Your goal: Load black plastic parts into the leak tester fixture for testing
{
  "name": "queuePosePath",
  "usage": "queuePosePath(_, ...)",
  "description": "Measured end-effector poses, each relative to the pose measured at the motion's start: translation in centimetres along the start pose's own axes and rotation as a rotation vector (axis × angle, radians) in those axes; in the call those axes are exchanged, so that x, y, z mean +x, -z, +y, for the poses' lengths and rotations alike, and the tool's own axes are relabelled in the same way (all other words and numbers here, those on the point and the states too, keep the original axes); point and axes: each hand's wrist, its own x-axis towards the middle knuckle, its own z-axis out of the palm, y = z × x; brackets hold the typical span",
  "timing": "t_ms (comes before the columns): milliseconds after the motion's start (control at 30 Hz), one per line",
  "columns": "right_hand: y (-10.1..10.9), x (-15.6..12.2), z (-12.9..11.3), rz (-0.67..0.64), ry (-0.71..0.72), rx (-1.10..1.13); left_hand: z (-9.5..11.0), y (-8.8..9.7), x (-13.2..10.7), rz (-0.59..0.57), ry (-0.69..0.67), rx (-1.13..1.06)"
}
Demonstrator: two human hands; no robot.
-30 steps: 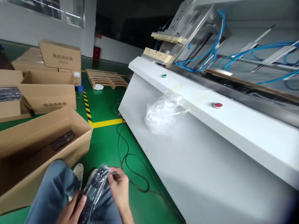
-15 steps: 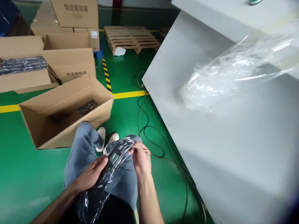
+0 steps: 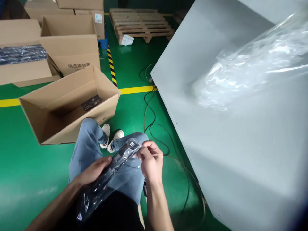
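Sitting with knees drawn up in blue jeans, a worker held a long, dark, flat part sheathed in a clear, crinkled plastic sleeve (image 3: pixel 108 175) across the lap, at about six o'clock in the view. The left hand (image 3: pixel 95 170) was closed loosely under and around the middle of the bagged part, steadying it; the right hand (image 3: pixel 150 158) pinched the sleeve's upper end between thumb and fingertips, just above the right knee. The step appeared to be working that open end, and it looked best done with the left hand keeping the part still while the right drew the thin film evenly, since a sideways tug could have torn or bunched it. Beyond the white sneakers (image 3: pixel 111 136), at ten o'clock, stood an open brown cardboard carton (image 3: pixel 106 109) with one similar dark part (image 3: pixel 91 102) lying on its floor. A black cable (image 3: pixel 156 134) looped over the glossy green floor at twelve o'clock, beside the large grey-white machine cabinet (image 3: pixel 240 144) that filled the right side, with a bundle of clear plastic bags (image 3: pixel 240 73) hanging against it at two o'clock. Farther off, at eleven o'clock, another carton held a stack of bagged dark parts (image 3: pixel 22 54), and a bare wooden pallet (image 3: pixel 141 24) lay past the yellow floor line (image 3: pixel 134 90).
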Motion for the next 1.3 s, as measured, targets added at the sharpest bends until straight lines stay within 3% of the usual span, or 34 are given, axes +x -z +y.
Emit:
queuePosePath(100, -0.2, -1.3, -1.7, -0.005, -0.001, 0.003, 1.1, 0.1, 0.4, -0.159, -0.016, -0.037)
queuePosePath(200, -1.0, -2.7, -2.9, -0.028, 0.019, -0.006, 2.5, -0.5, 0.6, -0.175, -0.148, -0.003)
queuePosePath(300, -2.0, -3.8, -3.6, -0.13, 0.044, -0.054, 4.3, -1.5, 0.6, -0.181, -0.304, 0.128)
queuePosePath(467, -2.4, -4.8, -3.9, -0.203, 0.114, -0.145, 6.7, -2.7, 0.2, 0.06, -0.631, 0.451)
queuePosePath(633, -2.4, -5.3, -3.7, -0.248, 0.132, -0.231, 6.7, -3.3, -0.3, 0.385, -0.937, 0.578)
queuePosePath(733, -2.6, -5.5, -3.4, -0.279, 0.121, -0.242, 6.5, -3.6, -0.3, 0.436, -1.058, 0.598)
queuePosePath(800, -2.7, -5.5, -3.1, -0.293, 0.144, -0.282, 6.4, -3.7, -0.2, 0.426, -1.039, 0.565)
queuePosePath(900, -2.5, -5.5, -2.8, -0.303, 0.222, -0.386, 6.2, -3.9, -0.1, 0.452, -0.887, 0.466)
queuePosePath(1033, -2.2, -5.7, -2.1, -0.309, 0.317, -0.413, 5.9, -4.0, 0.4, 0.652, -0.604, 0.279)
queuePosePath(1233, -2.6, -4.4, -0.2, -0.2, -0.018, 0.164, 6.0, -2.1, 1.3, 0.512, -0.324, 0.168)
queuePosePath(1300, -2.8, -3.7, 0.1, -0.181, -0.08, 0.264, 6.0, -0.8, 1.4, 0.398, -0.232, 0.123)
